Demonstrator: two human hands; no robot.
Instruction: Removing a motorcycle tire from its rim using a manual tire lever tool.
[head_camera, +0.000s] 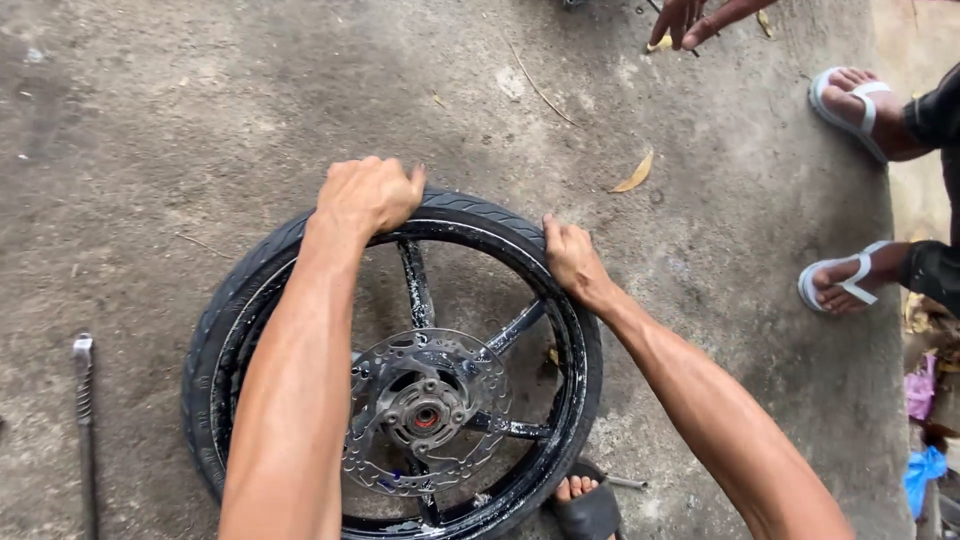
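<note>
Hands (368, 193) (571, 255) pressed on tyre (478, 211)

Both my bare arms stretched forward, my left hand (368, 193) curled into a fist pressing down, my right hand (572, 255) flatter, fingers hooked over, wrist bent

Both forearms bare, no sleeves, no watch or rings visible. Left grip (368, 193) and right grip (572, 256) ungloved. One foot in black open-toe sandal (590, 512), toes showing.
</note>
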